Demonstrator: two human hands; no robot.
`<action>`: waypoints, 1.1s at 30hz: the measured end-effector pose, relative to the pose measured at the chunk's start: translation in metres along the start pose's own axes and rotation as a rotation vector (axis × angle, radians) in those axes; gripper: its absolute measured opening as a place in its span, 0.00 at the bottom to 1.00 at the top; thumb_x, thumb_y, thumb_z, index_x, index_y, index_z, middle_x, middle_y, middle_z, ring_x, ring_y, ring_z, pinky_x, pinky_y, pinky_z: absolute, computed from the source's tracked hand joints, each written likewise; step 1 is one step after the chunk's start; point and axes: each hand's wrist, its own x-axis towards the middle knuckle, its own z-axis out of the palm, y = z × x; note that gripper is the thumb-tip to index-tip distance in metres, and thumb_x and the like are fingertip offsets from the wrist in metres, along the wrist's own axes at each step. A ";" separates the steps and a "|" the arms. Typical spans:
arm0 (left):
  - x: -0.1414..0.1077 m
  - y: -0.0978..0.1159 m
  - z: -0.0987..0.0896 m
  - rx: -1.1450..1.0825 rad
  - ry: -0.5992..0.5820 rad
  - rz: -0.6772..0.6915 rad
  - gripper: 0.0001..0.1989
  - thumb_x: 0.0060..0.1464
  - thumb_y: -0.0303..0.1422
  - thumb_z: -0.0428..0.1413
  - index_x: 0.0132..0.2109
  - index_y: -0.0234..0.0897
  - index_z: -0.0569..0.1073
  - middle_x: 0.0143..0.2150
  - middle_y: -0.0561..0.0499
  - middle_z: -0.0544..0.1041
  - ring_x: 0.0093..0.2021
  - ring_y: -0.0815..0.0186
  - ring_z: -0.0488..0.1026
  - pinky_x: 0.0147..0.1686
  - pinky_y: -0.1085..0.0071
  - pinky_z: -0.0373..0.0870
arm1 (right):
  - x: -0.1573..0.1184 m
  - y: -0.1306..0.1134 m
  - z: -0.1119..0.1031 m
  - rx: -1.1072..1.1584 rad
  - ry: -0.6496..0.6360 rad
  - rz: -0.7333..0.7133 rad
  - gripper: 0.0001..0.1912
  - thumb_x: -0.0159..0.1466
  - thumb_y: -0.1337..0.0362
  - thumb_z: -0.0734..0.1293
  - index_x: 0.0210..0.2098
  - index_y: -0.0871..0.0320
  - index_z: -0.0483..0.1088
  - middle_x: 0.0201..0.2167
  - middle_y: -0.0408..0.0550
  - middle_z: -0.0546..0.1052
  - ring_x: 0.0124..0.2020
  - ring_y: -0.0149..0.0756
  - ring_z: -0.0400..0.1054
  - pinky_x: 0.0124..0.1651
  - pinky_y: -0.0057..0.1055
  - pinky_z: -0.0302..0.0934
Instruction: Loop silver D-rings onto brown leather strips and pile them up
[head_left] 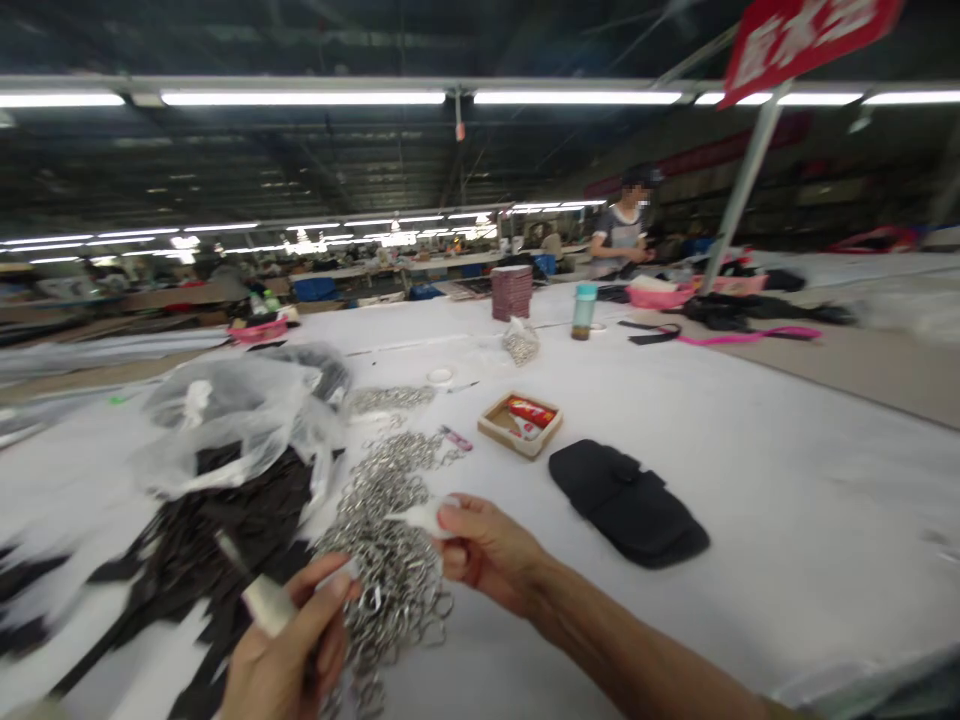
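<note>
My left hand point(289, 645) is closed around a tool with a pale handle point(268, 606) and a metal shaft that points up and left; the tip is blurred. A small white piece point(341, 574) shows between its thumb and index finger, possibly a cap. My right hand point(487, 545) pinches a small white bottle with a pointed nozzle point(424, 515), the nozzle aimed left. Beneath and between both hands spreads a heap of metal rings point(390, 500). Left of them lies a pile of black strips point(247, 520), partly under a clear plastic bag point(247, 400).
A shallow box point(521, 425) holds a red packet. Right of it lie stacked black padded pieces point(626, 505). Small pink scissors point(456, 438) touch the rings' edge. Farther back stand a teal-lidded bottle point(583, 312) and a maroon stack point(511, 294). A person point(621, 235) stands beyond the table.
</note>
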 end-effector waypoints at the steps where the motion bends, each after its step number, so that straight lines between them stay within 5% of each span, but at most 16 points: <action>1: -0.006 0.001 0.002 -0.033 -0.034 0.040 0.23 0.33 0.33 0.67 0.40 0.33 0.70 0.22 0.54 0.72 0.15 0.79 0.54 0.14 0.81 0.49 | -0.003 0.001 0.000 0.006 0.004 0.001 0.20 0.45 0.58 0.75 0.23 0.60 0.61 0.19 0.38 0.63 0.17 0.18 0.48 0.22 0.23 0.40; 7: -0.001 -0.005 0.004 -0.140 -0.139 0.089 0.13 0.42 0.32 0.62 0.35 0.33 0.69 0.23 0.54 0.72 0.14 0.80 0.51 0.13 0.79 0.44 | 0.003 -0.001 -0.008 -0.008 -0.032 0.080 0.12 0.57 0.62 0.70 0.23 0.59 0.64 0.21 0.40 0.62 0.21 0.22 0.49 0.23 0.23 0.45; 21: 0.004 -0.012 0.002 -0.226 -0.181 -0.002 0.13 0.40 0.31 0.63 0.34 0.34 0.70 0.22 0.54 0.73 0.14 0.80 0.52 0.14 0.78 0.42 | 0.005 0.006 -0.006 -0.450 0.091 -0.005 0.15 0.52 0.55 0.71 0.22 0.57 0.64 0.19 0.39 0.57 0.20 0.24 0.50 0.22 0.27 0.44; 33: 0.000 -0.018 0.006 -0.105 -0.158 0.113 0.10 0.44 0.32 0.61 0.35 0.34 0.71 0.23 0.54 0.73 0.14 0.79 0.53 0.14 0.78 0.45 | 0.003 0.007 -0.007 -0.633 0.101 -0.090 0.16 0.54 0.53 0.68 0.22 0.57 0.62 0.16 0.38 0.59 0.20 0.26 0.50 0.24 0.29 0.44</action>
